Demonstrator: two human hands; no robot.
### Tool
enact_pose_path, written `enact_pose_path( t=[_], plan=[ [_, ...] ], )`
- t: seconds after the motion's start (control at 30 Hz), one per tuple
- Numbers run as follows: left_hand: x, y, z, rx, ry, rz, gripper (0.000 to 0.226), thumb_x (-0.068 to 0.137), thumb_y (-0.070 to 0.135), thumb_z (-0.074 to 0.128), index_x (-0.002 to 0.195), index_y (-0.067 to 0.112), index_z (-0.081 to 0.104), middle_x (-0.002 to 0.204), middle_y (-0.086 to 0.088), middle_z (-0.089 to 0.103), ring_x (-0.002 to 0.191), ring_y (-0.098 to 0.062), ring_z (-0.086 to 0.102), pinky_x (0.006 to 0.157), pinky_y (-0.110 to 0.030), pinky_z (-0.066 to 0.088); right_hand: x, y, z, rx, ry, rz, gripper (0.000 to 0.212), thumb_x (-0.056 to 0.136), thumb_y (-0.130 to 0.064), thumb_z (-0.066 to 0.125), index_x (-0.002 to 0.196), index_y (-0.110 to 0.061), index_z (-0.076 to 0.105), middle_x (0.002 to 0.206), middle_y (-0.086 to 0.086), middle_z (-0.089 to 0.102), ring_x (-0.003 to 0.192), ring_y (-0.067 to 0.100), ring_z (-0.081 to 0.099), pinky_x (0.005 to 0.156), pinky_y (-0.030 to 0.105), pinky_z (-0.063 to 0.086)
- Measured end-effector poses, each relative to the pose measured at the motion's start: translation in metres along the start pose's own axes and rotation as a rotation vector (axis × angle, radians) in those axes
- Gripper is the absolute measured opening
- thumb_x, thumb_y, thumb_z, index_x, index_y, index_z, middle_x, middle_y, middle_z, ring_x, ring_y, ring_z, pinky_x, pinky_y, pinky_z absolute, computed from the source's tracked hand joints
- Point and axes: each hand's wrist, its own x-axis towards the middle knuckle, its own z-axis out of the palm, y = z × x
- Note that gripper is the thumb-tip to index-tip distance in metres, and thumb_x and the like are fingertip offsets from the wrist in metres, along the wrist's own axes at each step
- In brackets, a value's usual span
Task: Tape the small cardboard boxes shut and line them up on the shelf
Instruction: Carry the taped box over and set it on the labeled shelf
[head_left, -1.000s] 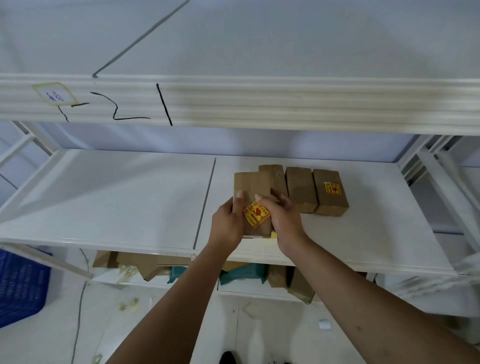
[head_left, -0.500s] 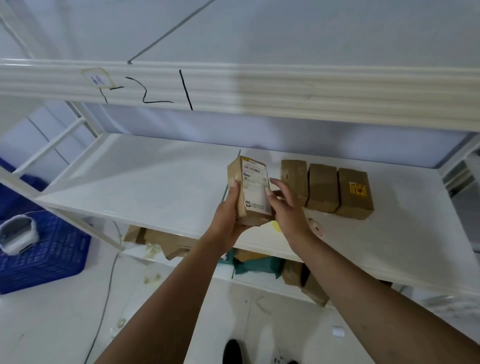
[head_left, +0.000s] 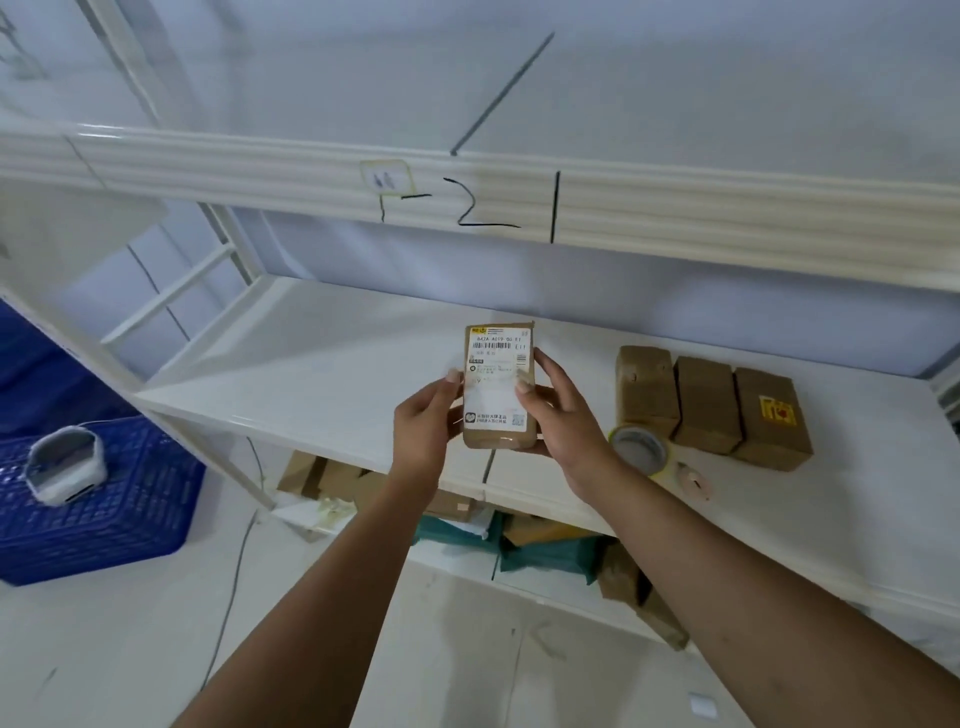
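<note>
White shelf (head_left: 337, 364) ahead, and both hands are on the labelled box (head_left: 498, 384). My left hand (head_left: 423, 431) pinches its left edge and my right hand (head_left: 563, 415) curls round the right edge. Its long axis is upright, label facing me. The row of three boxes (head_left: 711, 405) lies to its right, nearer my right hand. The tape roll (head_left: 639, 449) sits just in front of that row's left end.

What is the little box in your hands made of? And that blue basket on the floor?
The small brown box looks like matte cardboard, with a white printed paper label on its face. The blue gridded crate seems moulded plastic: even colour, slightly shiny lattice walls.
</note>
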Motion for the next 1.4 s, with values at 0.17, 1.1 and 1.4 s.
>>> enact_pose_path(
  t=[0.17,1.1,1.4],
  plan=[
    [0.011,0.012,-0.071,-0.038,-0.071,-0.009,0.028,0.108,0.023,0.057,0.131,0.016,0.073,0.112,-0.004,0.081,0.107,-0.025,0.077,0.097,-0.039,0.060,0.009,-0.010,0.072,0.042,-0.019,0.041,0.049,0.104,-0.037,0.063,0.148,-0.049,0.048,0.124,0.000,0.072,0.106,0.017,0.074,0.079,0.042,0.066],
    [0.148,0.063,-0.318,-0.101,0.290,0.035,0.031,0.109,0.010,0.050,0.109,0.023,0.077,0.105,-0.002,0.082,0.102,-0.024,0.078,0.095,-0.039,0.060,0.151,-0.046,0.362,0.030,-0.340,0.195,0.046,0.104,-0.037,0.063,0.148,-0.043,0.051,0.115,-0.003,0.079,0.098,0.019,0.077,0.067,0.036,0.063],
    [0.194,0.066,-0.367,-0.128,0.317,0.000,0.022,0.108,0.014,0.054,0.120,0.005,0.070,0.109,-0.015,0.079,0.105,-0.034,0.075,0.096,-0.045,0.061,0.180,-0.047,0.415,0.041,-0.341,0.204,0.042,0.104,-0.039,0.062,0.145,-0.043,0.053,0.117,-0.002,0.078,0.102,0.023,0.076,0.071,0.040,0.064]
  ],
)
